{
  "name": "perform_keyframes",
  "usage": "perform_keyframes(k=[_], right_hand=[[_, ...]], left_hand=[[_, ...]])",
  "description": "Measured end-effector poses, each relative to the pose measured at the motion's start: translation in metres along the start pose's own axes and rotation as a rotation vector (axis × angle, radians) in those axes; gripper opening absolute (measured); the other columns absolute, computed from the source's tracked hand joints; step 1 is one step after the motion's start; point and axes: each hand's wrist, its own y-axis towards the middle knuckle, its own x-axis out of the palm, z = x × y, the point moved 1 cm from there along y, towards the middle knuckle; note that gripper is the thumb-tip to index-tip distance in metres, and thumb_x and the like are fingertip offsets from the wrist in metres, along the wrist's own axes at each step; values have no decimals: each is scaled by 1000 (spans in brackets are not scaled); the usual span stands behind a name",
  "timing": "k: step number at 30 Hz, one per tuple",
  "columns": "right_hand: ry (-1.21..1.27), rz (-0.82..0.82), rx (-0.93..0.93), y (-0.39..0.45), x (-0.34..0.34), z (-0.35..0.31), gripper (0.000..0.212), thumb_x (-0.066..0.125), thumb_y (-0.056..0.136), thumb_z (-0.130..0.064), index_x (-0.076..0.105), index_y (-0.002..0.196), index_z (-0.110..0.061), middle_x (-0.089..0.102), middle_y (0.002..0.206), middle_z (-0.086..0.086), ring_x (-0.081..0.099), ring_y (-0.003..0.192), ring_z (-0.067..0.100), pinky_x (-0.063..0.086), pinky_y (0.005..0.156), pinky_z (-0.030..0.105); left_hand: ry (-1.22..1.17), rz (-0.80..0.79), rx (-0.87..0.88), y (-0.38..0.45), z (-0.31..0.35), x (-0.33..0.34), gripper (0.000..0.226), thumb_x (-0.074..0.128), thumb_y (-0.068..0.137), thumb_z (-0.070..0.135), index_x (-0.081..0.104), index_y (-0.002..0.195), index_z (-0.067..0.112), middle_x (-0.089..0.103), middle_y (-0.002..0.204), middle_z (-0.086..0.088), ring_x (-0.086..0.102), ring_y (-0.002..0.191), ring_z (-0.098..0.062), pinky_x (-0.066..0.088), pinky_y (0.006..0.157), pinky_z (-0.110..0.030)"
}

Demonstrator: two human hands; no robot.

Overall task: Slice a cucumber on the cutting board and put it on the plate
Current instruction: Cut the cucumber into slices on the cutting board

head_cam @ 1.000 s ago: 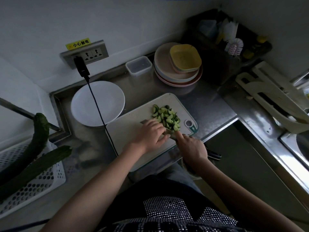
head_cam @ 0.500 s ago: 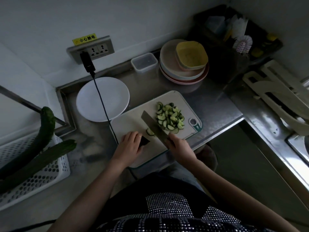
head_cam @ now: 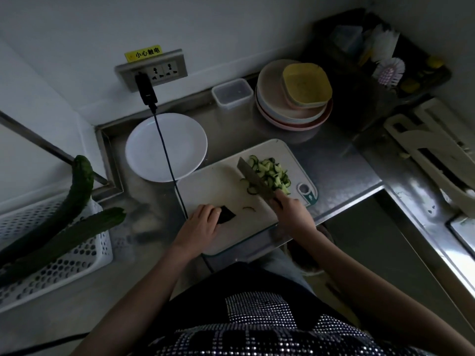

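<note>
A white cutting board [head_cam: 218,183] lies on the steel counter. A heap of cucumber slices [head_cam: 271,173] sits at its far right part. My right hand [head_cam: 290,211] grips the handle of a knife [head_cam: 253,179], whose blade lies against the left side of the heap. My left hand [head_cam: 200,222] holds a short dark cucumber end piece [head_cam: 226,214] on the board's near left part. A thin sliver [head_cam: 248,208] lies between the hands. The white plate [head_cam: 144,140] stands bare, left of the board and behind it.
A black cable [head_cam: 168,160] runs from the wall socket [head_cam: 154,70] across the plate and past the board's left edge. Two whole cucumbers [head_cam: 77,191] rest in a white basket [head_cam: 51,273] at left. Stacked plates and a yellow bowl [head_cam: 305,84] stand behind, beside a clear container [head_cam: 232,93]. A sink lies at right.
My left hand pulled back from the slices to the board's near left with the end piece. The knife swung up and now lies against the heap of slices.
</note>
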Motion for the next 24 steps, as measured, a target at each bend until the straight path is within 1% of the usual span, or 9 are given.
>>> perform_keyframes(k=[2,4,7,12,15,18,21,22,24], right_hand=[[47,-21,-45,-2,4,-10,17,45,98,-32,44,92,-16,56,80,9,57,72,28,49,63,40],[90,-81,-85,-6,14,-20,13,47,97,-30,43,90,-21,55,81,6,55,73,26,47,65,38],[61,-138,-88,-10,27,-23,13,46,97,-30,41,89,-21,55,85,6,57,79,27,46,68,37],[69,1,54,-6,14,-8,15,45,98,-29,42,93,-15,59,82,13,59,76,32,48,65,40],[65,-4,17,-7,12,-13,14,45,98,-31,43,94,-17,56,78,10,58,73,30,45,63,38],[66,-26,-38,-13,23,-21,13,46,98,-30,45,100,-17,53,79,7,58,76,29,40,62,33],[18,-19,12,-15,26,-21,16,41,100,-30,44,108,-17,59,84,10,60,80,31,42,62,34],[39,12,39,-16,24,-21,16,40,100,-29,44,108,-16,60,85,12,60,78,32,44,61,36],[102,64,49,-23,21,-25,14,40,100,-27,43,100,-14,58,79,12,58,72,32,45,59,38]], left_hand=[[4,24,14,-1,0,0,31,44,84,29,46,108,9,57,95,-11,48,90,-26,54,68,-36],[8,61,32,-3,0,-1,29,44,85,27,46,108,8,57,97,-11,48,91,-25,52,70,-35],[4,91,44,-6,-2,-1,27,44,87,25,46,108,8,56,99,-11,48,92,-26,51,72,-35],[-11,102,66,-5,-2,1,26,46,86,24,46,106,7,55,100,-12,48,91,-26,53,70,-36],[-31,58,78,0,0,4,28,44,87,27,46,107,8,48,103,-8,47,93,-24,55,63,-36],[-24,47,94,3,1,5,30,42,86,28,45,108,8,45,103,-7,46,92,-24,54,60,-36],[17,102,145,2,6,3,26,49,86,24,48,106,7,54,100,-10,49,92,-26,52,66,-36],[33,121,170,2,8,3,25,52,85,21,48,105,7,56,100,-10,50,93,-26,51,70,-36],[36,126,228,3,10,6,26,55,83,13,48,107,6,56,101,-11,51,95,-27,51,76,-37]])
